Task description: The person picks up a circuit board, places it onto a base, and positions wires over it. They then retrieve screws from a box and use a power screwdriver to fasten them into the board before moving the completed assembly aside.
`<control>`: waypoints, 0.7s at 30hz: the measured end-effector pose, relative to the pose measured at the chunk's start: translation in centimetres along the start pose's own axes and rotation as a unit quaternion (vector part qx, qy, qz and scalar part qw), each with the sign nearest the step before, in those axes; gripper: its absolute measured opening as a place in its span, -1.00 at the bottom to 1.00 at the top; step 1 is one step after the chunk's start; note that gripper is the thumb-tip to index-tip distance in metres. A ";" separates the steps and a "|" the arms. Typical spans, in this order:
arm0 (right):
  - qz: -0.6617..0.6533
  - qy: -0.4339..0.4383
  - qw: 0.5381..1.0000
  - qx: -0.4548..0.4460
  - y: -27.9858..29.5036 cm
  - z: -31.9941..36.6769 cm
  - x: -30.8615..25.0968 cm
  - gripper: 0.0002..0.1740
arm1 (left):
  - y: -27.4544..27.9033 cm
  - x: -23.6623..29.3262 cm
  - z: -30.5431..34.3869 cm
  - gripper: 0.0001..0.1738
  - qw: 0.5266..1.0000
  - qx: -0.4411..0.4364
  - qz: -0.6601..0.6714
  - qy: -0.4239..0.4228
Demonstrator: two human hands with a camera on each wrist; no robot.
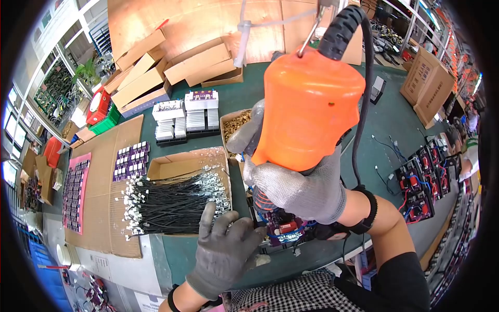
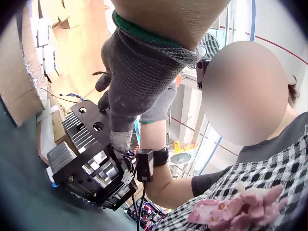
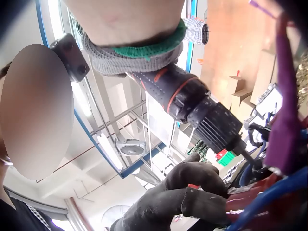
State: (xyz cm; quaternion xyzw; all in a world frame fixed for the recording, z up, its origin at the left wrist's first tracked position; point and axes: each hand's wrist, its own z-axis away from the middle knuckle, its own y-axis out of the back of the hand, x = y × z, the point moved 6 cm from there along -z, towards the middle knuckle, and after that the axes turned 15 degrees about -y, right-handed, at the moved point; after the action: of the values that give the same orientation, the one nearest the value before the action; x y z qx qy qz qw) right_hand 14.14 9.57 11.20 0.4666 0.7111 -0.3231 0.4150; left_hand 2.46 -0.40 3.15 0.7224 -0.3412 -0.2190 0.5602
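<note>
My gloved right hand (image 1: 301, 190) grips a corded power screwdriver (image 1: 312, 109) with an orange end, its tip pointing down. In the right wrist view the screwdriver's dark chuck (image 3: 216, 126) holds a bit that reaches in among wires on the workpiece. That workpiece is a black-framed heat sink assembly (image 2: 98, 161) with metal fins; its circuit board (image 1: 288, 231) carries red parts and blue wires. My gloved left hand (image 1: 226, 249) is beside the board, index finger extended, the fingertips right at the frame's edge in the left wrist view.
Left of the work, a cardboard box (image 1: 182, 158) holds black cables with white connectors. Behind stand finned heat sinks (image 1: 195, 122) and a box of brass-coloured small parts (image 1: 236, 125). Purple boards (image 1: 131, 160) lie on cardboard. Wired boards (image 1: 418, 182) are at right; a black cord (image 1: 362, 119) hangs close by.
</note>
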 end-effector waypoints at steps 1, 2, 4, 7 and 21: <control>0.011 0.002 1.000 0.003 0.0 -0.1 0.0 -0.39 | 0.0 0.0 0.0 -0.43 1.000 -0.002 0.001 0.000; 0.022 0.004 1.000 0.007 0.0 -0.1 -0.1 -0.39 | 0.0 -0.1 -0.1 -0.43 1.000 -0.005 0.002 0.000; 0.031 -0.025 0.999 0.007 -0.2 -0.3 -0.1 -0.41 | 0.0 -0.2 -0.2 -0.43 1.000 -0.022 0.015 0.004; -0.010 -0.102 0.995 0.014 -1.1 -0.5 0.2 -0.43 | 0.1 -0.4 -0.6 -0.43 0.999 -0.026 0.039 0.013; -0.080 -0.056 0.994 0.050 -0.8 0.0 -2.9 -0.53 | 0.1 -0.1 -0.4 -0.43 0.998 0.000 0.057 0.001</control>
State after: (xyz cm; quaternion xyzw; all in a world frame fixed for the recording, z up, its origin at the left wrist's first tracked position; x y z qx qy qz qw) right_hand 14.08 8.15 13.87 0.4091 0.7048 -0.4164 0.4031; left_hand 2.65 -0.10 3.31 0.7021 -0.3810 -0.1859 0.5722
